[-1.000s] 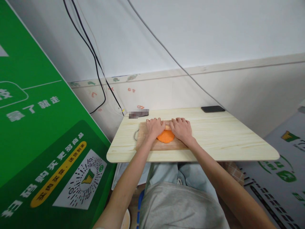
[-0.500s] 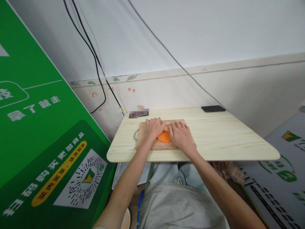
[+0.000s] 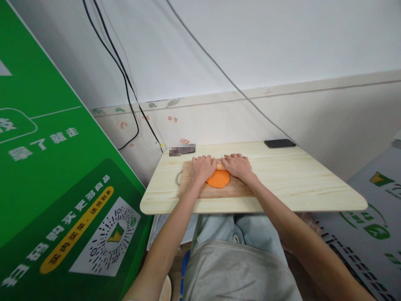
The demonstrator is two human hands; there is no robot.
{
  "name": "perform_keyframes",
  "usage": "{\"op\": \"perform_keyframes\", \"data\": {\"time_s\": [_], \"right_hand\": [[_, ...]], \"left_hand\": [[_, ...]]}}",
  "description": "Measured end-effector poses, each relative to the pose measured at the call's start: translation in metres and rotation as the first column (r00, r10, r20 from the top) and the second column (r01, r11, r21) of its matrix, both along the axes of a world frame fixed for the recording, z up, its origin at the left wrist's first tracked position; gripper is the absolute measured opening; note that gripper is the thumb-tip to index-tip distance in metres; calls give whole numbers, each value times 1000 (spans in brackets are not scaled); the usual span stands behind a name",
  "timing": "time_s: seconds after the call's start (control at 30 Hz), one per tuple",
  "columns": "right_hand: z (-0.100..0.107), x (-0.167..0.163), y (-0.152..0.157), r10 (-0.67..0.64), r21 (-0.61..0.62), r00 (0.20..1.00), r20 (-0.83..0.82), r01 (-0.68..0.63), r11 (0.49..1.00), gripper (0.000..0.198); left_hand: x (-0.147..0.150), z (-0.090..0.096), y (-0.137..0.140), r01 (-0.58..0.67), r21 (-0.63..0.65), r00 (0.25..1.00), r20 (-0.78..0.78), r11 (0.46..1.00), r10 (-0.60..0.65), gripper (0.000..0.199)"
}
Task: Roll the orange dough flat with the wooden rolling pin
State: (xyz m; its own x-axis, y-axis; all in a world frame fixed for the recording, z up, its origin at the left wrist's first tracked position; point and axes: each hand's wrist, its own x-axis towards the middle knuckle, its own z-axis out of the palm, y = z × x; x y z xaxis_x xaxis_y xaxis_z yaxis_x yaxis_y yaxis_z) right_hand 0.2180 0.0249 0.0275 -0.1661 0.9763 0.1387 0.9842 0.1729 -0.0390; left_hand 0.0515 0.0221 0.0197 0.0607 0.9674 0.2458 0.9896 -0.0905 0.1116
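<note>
On a wooden cutting board lies a flat, rounded piece of orange dough. A pale rolling pin crosses its far edge; only a short stretch shows between my hands. My left hand bends over the pin's left part, and the forearm hides some of the board. Over the right part, my right hand rests with its fingers curled forward. Both hands are closed on the pin, whose ends they hide.
The board lies on a pale wood-grain table, with a metal ring handle at its left. A black phone lies at the back right, and a partly blurred dark object at the back left. A green panel stands left.
My right hand has shifted slightly away from me and to the right, uncovering more of the orange dough. My left hand stays nearly where it was.
</note>
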Motion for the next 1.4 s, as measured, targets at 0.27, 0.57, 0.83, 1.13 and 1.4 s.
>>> {"op": "perform_keyframes", "data": {"time_s": [0.27,0.57,0.83,1.13,1.4], "right_hand": [[-3,4,21,19,-11,1000,0,-19,1000,56],[-9,3,6,21,77,1000,24,-23,997,52],[-9,4,-7,52,76,998,39,-54,996,51],[-6,4,-30,89,70,996,6,-89,994,53],[-20,14,-63,186,191,983,-4,-182,965,61]], "left_hand": [[-1,-3,1,6,2,1000,-9,1000,-6,47],[1,1,-4,6,-22,1000,13,1000,-6,47],[-7,-2,-22,117,17,993,-13,993,-117,47],[-9,-6,-57,167,69,985,39,984,-170,45],[-10,-29,-100,151,121,982,93,981,-162,55]]}}
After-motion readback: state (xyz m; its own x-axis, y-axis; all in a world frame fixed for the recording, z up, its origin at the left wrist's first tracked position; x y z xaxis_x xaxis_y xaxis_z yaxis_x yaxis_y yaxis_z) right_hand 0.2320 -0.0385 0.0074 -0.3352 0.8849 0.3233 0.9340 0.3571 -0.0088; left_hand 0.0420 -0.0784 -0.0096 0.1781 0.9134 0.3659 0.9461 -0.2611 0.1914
